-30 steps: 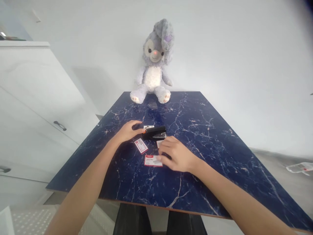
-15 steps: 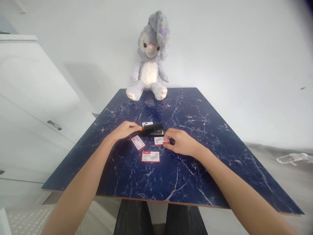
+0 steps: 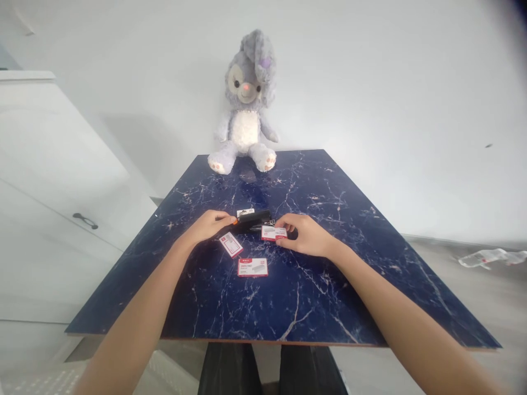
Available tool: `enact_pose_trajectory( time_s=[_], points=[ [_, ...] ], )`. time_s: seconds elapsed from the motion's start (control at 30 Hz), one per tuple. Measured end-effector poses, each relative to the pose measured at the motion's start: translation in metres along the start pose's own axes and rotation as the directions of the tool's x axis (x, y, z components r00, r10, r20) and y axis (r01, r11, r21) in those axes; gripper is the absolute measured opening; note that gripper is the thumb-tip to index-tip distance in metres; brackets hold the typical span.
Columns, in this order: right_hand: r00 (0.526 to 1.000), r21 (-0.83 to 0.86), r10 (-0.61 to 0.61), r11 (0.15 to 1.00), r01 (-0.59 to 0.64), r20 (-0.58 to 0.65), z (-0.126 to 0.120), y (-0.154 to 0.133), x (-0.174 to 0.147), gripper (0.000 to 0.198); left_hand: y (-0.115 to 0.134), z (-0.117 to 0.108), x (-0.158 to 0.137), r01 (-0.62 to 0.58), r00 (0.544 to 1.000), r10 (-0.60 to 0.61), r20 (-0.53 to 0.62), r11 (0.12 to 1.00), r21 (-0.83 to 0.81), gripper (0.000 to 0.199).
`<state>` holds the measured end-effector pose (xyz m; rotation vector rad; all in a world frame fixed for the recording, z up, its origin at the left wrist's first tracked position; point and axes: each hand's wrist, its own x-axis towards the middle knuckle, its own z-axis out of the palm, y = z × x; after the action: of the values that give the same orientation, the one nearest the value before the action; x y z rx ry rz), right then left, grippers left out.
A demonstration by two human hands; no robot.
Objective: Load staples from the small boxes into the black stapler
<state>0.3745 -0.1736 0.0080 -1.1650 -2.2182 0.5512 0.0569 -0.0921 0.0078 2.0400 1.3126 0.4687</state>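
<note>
My left hand (image 3: pixel 212 225) is closed on the rear end of a black stapler (image 3: pixel 251 219) with an orange part by my thumb. The stapler lies on the table, its front end pointing right. Between the thumb and fingers of my right hand (image 3: pixel 303 235) is a red-and-white staple box (image 3: pixel 272 233), close in front of the stapler's tip. Two more boxes lie nearby: a tilted small box (image 3: pixel 231 244) at the left and a flat staple box (image 3: pixel 252 267) nearer me. Partly hidden behind the stapler is a small white card or box (image 3: pixel 245 212).
The dark blue marble-patterned table (image 3: pixel 329 307) carries a grey plush rabbit (image 3: pixel 246 129) at its far edge, against the wall. A white cabinet (image 3: pixel 53 219) stands on the left. Clear plastic packaging (image 3: pixel 492 257) lies on the floor at the right.
My right hand has moved the staple box slightly away from me, closer to the stapler's front, and more of its face shows. My left hand stays on the stapler. The view has shifted slightly.
</note>
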Motion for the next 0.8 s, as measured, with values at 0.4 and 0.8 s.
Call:
enact_pose_trajectory(
  time_s=[0.4,0.8],
  points=[
    [0.947,0.000,-0.165,0.985,0.171,-0.275,0.008,-0.012,-0.001,0.037,0.054,0.042,-0.025,-0.438,0.863,0.434,-0.259,0.898,0.044,0.035],
    [0.942,0.010,-0.196,0.978,0.207,-0.272,0.016,-0.013,-0.002,0.039,0.052,0.054,-0.017,-0.185,0.981,0.191,-0.043,0.833,-0.522,0.024]
  ],
)
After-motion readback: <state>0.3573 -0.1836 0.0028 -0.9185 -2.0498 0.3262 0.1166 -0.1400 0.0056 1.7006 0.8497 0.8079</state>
